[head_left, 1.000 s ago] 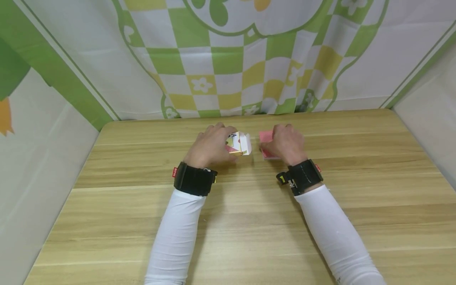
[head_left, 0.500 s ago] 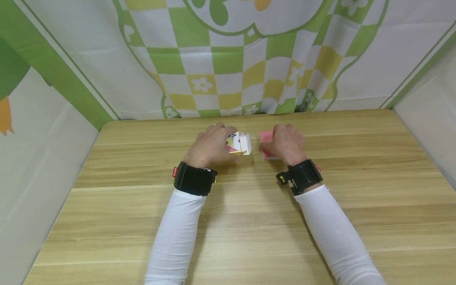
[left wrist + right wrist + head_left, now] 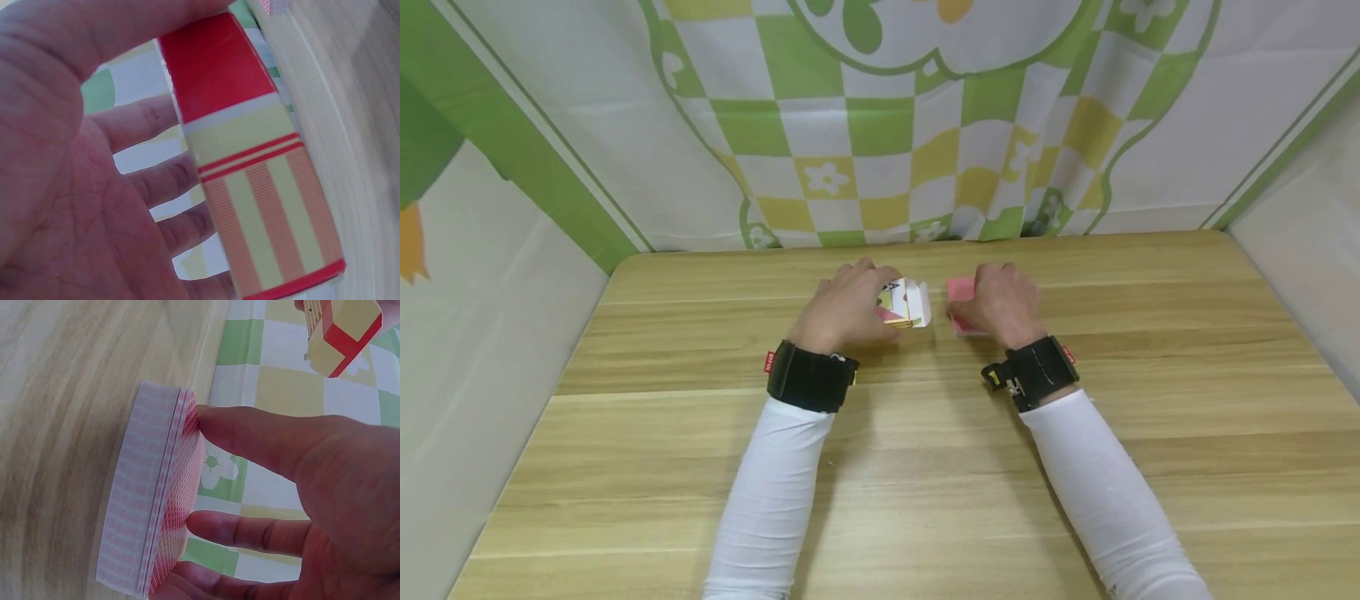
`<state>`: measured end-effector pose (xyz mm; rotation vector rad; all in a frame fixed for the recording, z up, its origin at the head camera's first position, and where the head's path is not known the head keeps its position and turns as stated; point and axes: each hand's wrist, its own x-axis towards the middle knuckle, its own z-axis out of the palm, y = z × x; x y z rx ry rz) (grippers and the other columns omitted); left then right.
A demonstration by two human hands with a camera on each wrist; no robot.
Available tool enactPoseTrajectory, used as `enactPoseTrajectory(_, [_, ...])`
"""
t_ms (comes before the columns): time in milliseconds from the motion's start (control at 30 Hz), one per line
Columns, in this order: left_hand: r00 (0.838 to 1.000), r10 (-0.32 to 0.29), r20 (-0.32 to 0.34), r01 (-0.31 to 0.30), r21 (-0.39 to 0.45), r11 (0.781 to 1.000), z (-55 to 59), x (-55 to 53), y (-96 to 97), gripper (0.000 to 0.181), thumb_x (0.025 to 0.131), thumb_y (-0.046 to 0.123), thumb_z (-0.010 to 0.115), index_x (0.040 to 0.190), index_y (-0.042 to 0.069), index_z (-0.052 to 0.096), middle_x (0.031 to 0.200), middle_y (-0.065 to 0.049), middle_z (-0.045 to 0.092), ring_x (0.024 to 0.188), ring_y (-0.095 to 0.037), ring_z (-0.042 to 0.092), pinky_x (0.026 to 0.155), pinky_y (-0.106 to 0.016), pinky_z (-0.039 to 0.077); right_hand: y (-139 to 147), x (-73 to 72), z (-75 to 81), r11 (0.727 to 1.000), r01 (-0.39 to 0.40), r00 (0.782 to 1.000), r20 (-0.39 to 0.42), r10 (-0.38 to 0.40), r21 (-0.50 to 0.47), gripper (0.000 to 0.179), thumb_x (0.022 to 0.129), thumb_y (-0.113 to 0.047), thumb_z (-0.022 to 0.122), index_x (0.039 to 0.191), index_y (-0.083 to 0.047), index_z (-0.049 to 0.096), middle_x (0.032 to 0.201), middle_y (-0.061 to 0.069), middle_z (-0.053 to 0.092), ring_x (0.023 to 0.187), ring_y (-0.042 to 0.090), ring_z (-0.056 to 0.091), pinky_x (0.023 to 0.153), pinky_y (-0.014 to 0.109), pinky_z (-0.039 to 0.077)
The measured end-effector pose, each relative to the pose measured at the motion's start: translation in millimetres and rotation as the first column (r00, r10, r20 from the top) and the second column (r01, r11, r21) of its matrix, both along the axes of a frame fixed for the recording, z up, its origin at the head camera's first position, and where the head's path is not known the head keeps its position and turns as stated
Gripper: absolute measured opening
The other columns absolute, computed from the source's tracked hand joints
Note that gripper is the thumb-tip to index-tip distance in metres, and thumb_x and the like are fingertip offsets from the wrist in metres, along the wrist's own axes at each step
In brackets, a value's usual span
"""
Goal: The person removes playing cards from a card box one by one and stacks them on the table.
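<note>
Clamping box [image 3: 913,303] between thumb and fingers: left hand [image 3: 846,308]. Right hand [image 3: 1006,304]: thumb and fingers apart, tips touching deck [image 3: 145,490] directly beneath, on table [image 3: 895,492].

Your left hand [image 3: 842,310] with its card box [image 3: 906,304] and the card deck [image 3: 960,288] under your right hand [image 3: 1009,304] leave you only a narrow gap. The patterned curtain [image 3: 880,129] walls off the far side of the table [image 3: 917,500]. You have room near, between your sleeves [image 3: 775,492], and out to left and right.
</note>
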<state>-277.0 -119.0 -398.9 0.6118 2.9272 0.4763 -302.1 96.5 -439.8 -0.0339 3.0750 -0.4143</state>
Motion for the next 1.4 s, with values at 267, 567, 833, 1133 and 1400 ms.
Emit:
enactPoseTrajectory(267, [1.0, -0.006, -0.002, 0.006, -0.003, 1.0, -0.2, -0.3, 0.4, 0.072, 0.065, 0.038, 0.077, 0.129, 0.02, 0.05, 0.112, 0.0, 0.048, 0.1, -0.022, 0.044, 0.081, -0.044, 0.035, 1, -0.4, 0.6, 1.0, -0.001, 1.0, 0.001, 0.001, 0.015, 0.047, 0.07, -0.056, 0.065, 0.075, -0.011, 0.055, 0.082, 0.011, 0.051, 0.072, 0.027, 0.05, 0.051, 0.039, 0.038])
enactPoseTrajectory(567, [1.0, -0.003, 0.005, 0.003, 0.003, 1.0, -0.7, 0.4, 1.1, 0.072, 0.064, 0.037, 0.078, 0.128, 0.02, 0.051, 0.111, 0.001, 0.048, 0.1, -0.022, 0.043, 0.082, -0.044, 0.034, 2, 0.6, 1.7, 1.0, -0.001, 1.0, -0.008, 0.001, 0.03, 0.051, 0.069, -0.063, 0.063, 0.071, -0.012, 0.056, 0.08, 0.011, 0.052, 0.071, 0.029, 0.053, 0.05, 0.04, 0.039])
enactPoseTrajectory(833, [1.0, -0.001, 0.009, 0.0, 0.006, 1.0, -1.6, 0.1, 1.9, 0.075, 0.063, 0.038, 0.079, 0.129, 0.019, 0.05, 0.11, 0.0, 0.048, 0.099, -0.021, 0.043, 0.083, -0.044, 0.035, 2, 2.4, 7.1, 1.0, 0.004, 1.0, 0.002, -0.004, -0.012, 0.05, 0.072, -0.061, 0.061, 0.076, -0.012, 0.058, 0.085, 0.011, 0.054, 0.076, 0.029, 0.052, 0.054, 0.039, 0.04])
enactPoseTrajectory(1133, [1.0, -0.002, -0.004, 0.002, -0.007, 1.0, -1.7, -0.1, 3.0, 0.075, 0.062, 0.041, 0.079, 0.128, 0.02, 0.051, 0.112, 0.001, 0.048, 0.099, -0.021, 0.043, 0.083, -0.045, 0.035, -3, 4.5, 18.7, 0.927, -0.202, 0.976, -0.14, 0.166, -0.314, 0.024, 0.08, -0.042, 0.066, 0.085, -0.018, 0.067, 0.081, -0.003, 0.061, 0.073, 0.016, 0.055, 0.06, 0.033, 0.042])
enactPoseTrajectory(1400, [1.0, -0.018, -0.019, 0.018, -0.015, 1.0, -0.2, -0.6, 5.4, 0.074, 0.062, 0.041, 0.079, 0.127, 0.021, 0.051, 0.109, 0.0, 0.048, 0.096, -0.019, 0.042, 0.08, -0.043, 0.034, -12, 4.4, 24.8, 0.728, -0.455, 0.887, -0.189, 0.421, -0.513, 0.01, 0.082, -0.026, 0.068, 0.088, -0.019, 0.071, 0.082, -0.007, 0.064, 0.072, 0.015, 0.055, 0.065, 0.031, 0.043])
